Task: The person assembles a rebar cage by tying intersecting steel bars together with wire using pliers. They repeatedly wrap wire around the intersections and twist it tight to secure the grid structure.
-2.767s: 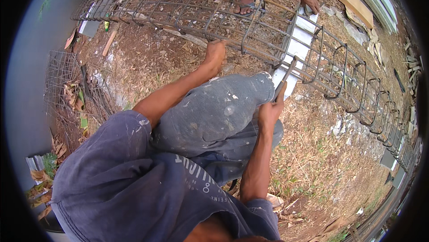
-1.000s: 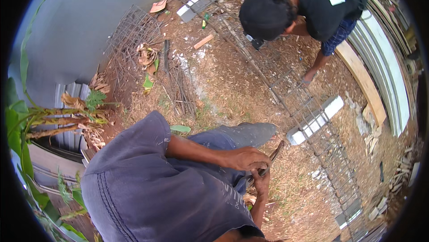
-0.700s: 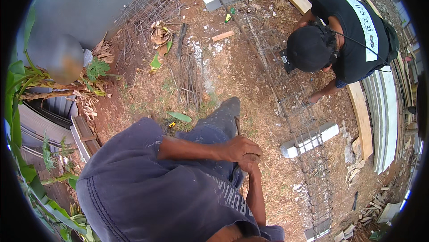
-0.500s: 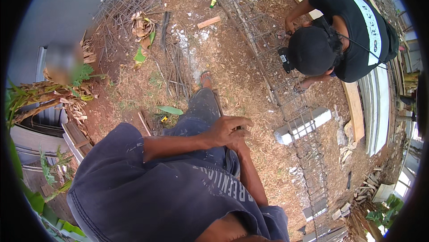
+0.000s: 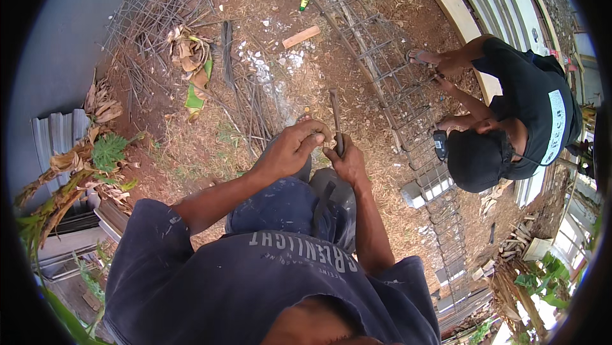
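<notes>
A slim, rusty metal bar (image 5: 335,112) points away from me, its lower end gripped in my closed right hand (image 5: 349,161). Just left of it, my left hand (image 5: 294,147) is curled with thumb and fingers pressed together; what it holds, if anything, is too small to make out. Both hands are in front of my body, close together but apart. To the right, a long cage of rusty reinforcing bars (image 5: 390,87) lies lengthwise, out of reach of my hands as they are.
A co-worker in black (image 5: 519,112) crouches on the cage's right side, hands near it. White blocks (image 5: 413,195) support the cage. Long boards (image 5: 446,0) lie beyond. Wire mesh (image 5: 150,16), a wood offcut (image 5: 301,37) and a yellow-green bottle (image 5: 304,2) lie on the ground.
My hands, overlapping before, have separated and moved farther out, and the bar now shows in my right hand. The co-worker has shifted nearer and rightward, reaching to the cage.
</notes>
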{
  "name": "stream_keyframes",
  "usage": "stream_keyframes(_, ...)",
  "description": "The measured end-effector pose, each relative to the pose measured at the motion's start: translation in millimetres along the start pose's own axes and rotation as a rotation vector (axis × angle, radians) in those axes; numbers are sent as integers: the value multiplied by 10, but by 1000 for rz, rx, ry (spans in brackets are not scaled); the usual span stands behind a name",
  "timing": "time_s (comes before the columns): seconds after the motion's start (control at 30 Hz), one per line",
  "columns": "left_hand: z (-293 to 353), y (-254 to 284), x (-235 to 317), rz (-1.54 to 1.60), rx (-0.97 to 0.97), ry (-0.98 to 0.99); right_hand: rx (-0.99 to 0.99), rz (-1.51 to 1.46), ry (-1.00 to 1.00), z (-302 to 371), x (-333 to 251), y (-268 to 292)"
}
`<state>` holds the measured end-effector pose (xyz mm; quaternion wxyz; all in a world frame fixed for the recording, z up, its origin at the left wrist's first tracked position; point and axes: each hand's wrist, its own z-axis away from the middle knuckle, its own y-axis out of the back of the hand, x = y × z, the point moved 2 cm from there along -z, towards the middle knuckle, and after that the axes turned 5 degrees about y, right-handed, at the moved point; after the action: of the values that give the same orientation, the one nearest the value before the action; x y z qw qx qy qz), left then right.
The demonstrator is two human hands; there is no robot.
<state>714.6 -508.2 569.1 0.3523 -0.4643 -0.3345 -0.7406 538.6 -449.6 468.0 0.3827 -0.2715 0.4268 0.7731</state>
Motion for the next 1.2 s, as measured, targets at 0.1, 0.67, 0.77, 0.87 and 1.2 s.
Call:
stream_keyframes(0.1,-272,300,42,307,23,136,24,-40,-6,-363,-225,14)
stream_keyframes(0.67,-1681,1729,-444,222,360,243,85,-542,-203,-2278,-716,-271)
stream_keyframes(0.77,-2038,2074,-518,-31,347,79,-89,-807,-351,-2581,-814,-333)
stream_keyframes(0.87,-2489,2244,-838,307,303,228,-152,-1076,-440,-2760,-648,-453)
stream_keyframes(1.2,-2812,1587,-1871,489,-53,772,9,-218,-972,-3546,1246,-1219)
